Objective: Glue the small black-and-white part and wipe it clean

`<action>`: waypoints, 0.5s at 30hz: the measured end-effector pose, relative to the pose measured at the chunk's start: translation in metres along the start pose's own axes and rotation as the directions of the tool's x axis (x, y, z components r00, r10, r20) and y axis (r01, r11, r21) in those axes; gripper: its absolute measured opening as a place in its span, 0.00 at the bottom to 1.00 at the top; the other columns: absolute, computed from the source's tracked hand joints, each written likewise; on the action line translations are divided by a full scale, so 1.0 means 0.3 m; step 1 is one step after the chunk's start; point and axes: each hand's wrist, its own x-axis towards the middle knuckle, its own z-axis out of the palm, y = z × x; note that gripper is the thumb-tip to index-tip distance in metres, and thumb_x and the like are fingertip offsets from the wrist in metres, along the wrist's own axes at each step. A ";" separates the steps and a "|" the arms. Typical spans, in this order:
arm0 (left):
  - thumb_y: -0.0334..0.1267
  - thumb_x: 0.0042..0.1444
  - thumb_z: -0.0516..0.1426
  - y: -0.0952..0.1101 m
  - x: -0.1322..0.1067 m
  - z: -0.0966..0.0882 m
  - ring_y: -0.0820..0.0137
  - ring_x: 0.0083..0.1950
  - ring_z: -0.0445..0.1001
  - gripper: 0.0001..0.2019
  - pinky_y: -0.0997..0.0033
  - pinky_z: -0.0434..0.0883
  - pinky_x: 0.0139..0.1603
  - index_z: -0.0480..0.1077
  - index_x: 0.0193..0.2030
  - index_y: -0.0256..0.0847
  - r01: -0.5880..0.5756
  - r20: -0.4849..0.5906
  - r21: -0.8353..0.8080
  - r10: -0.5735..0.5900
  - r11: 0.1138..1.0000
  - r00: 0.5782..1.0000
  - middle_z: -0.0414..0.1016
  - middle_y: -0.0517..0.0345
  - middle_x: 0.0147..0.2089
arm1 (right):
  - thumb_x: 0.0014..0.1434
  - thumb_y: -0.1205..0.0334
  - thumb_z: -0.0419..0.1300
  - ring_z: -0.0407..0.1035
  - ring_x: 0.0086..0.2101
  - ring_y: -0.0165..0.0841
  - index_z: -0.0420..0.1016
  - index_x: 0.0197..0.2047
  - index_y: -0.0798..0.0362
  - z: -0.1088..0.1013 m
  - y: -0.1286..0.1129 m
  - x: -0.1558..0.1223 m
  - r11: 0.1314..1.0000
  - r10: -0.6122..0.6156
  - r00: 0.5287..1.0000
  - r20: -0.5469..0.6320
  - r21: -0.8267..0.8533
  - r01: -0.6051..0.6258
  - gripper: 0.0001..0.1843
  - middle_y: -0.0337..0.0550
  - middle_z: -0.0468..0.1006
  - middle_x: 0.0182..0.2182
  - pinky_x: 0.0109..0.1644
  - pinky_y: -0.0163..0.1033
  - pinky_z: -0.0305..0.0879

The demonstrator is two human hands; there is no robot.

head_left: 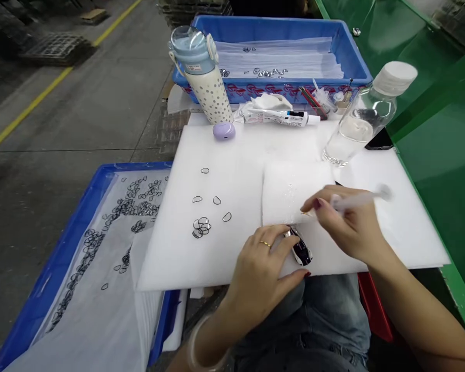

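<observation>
My left hand (264,268) rests on the white foam sheet, its fingers curled around a small black-and-silver car-shaped piece (302,253). The index fingertip touches the piece's far end, and the thumb lies by its near end. In my right hand (346,219) is a translucent syringe (358,200), smeared by motion. Its back end points right, while the pinched fingers hover at the edge of a smaller foam pad (290,188) with tiny clear drops on it. Left of my hands, several thin dark rings (201,227) lie on the foam, some heaped and some apart.
A dotted tumbler (209,88), a purple case (223,131), a squeezed tube (279,117) and a clear bottle (356,126) stand or lie at the back. Behind them is a blue bin (271,85) with paper sheets. At left, a blue tray (58,263) holds many rings.
</observation>
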 end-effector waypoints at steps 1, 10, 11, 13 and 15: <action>0.42 0.56 0.65 0.011 -0.011 0.038 0.54 0.52 0.74 0.18 0.52 0.77 0.48 0.69 0.51 0.39 0.025 -0.012 0.020 -0.024 0.999 1.000 0.75 0.45 0.52 | 0.65 0.60 0.54 0.63 0.23 0.28 0.77 0.28 0.54 0.019 0.001 0.015 0.996 0.025 0.999 0.024 -0.089 -0.022 0.17 0.40 0.72 0.23 0.26 0.37 0.54; 0.38 0.52 0.66 0.030 -0.039 0.132 0.55 0.53 0.75 0.17 0.54 0.76 0.51 0.72 0.48 0.39 0.084 -0.140 -0.039 -0.088 0.996 0.986 0.75 0.44 0.53 | 0.66 0.53 0.59 0.74 0.48 0.37 0.76 0.47 0.48 -0.038 0.037 -0.011 0.993 0.035 0.979 0.203 0.106 -0.058 0.11 0.41 0.79 0.45 0.50 0.41 0.69; 0.38 0.52 0.67 0.028 -0.038 0.128 0.56 0.52 0.75 0.17 0.55 0.77 0.51 0.72 0.48 0.38 0.069 -0.150 -0.080 -0.080 0.994 0.985 0.75 0.45 0.52 | 0.68 0.54 0.57 0.73 0.51 0.37 0.76 0.46 0.48 -0.042 0.048 -0.012 0.985 0.021 0.974 0.227 0.163 -0.059 0.10 0.40 0.79 0.45 0.54 0.42 0.69; 0.40 0.50 0.67 0.024 -0.036 0.120 0.57 0.51 0.76 0.18 0.56 0.77 0.50 0.73 0.47 0.38 0.046 -0.182 -0.156 -0.075 0.987 0.980 0.77 0.45 0.51 | 0.69 0.52 0.55 0.70 0.56 0.39 0.77 0.42 0.47 -0.043 0.066 -0.015 0.957 -0.008 0.963 0.268 0.281 -0.070 0.12 0.40 0.79 0.43 0.59 0.45 0.67; 0.42 0.49 0.68 0.023 -0.031 0.112 0.57 0.49 0.77 0.20 0.56 0.78 0.48 0.74 0.47 0.37 0.048 -0.207 -0.210 -0.092 0.977 0.974 0.79 0.46 0.49 | 0.70 0.50 0.53 0.68 0.58 0.40 0.77 0.38 0.46 -0.037 0.067 -0.027 0.907 -0.067 0.963 0.260 0.418 -0.050 0.16 0.40 0.78 0.38 0.62 0.48 0.66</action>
